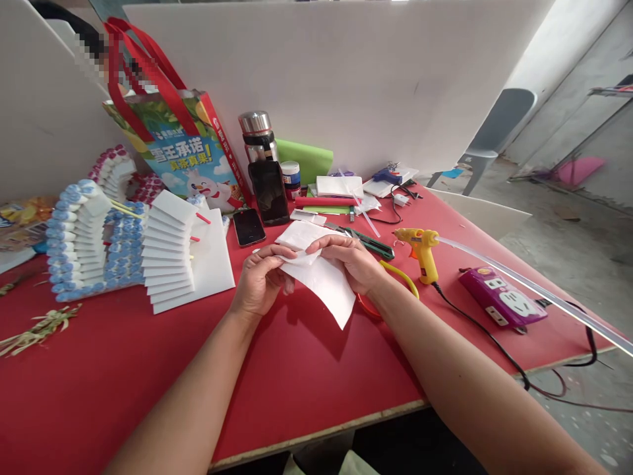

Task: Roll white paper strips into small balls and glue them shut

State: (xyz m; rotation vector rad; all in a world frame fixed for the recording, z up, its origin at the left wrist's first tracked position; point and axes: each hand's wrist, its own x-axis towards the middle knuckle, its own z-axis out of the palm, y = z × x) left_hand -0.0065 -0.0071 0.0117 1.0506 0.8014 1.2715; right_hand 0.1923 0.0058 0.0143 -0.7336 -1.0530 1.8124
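Observation:
My left hand (258, 278) and my right hand (355, 261) pinch a thin white sheet (327, 289) between thumbs and fingers, above the middle of the red table. Its upper edge looks gathered or folded between the hands, and the lower corner hangs free toward me. Whether it is paper or thin cloth I cannot tell. Just behind the hands lies a white folded pad or stack (304, 232). A green utility knife (370, 244) rests beyond my right hand. A yellow ring-shaped thing (403, 276) is partly hidden behind my right forearm.
A yellow glue gun (420, 251) with a long clear stick stands right, near a purple power strip (503, 297). Left are white stepped foam pieces (168, 254) and blue-and-white rolled pieces (74, 231). Phones (248, 227), a steel flask (257, 135) and a printed bag (182, 148) stand behind.

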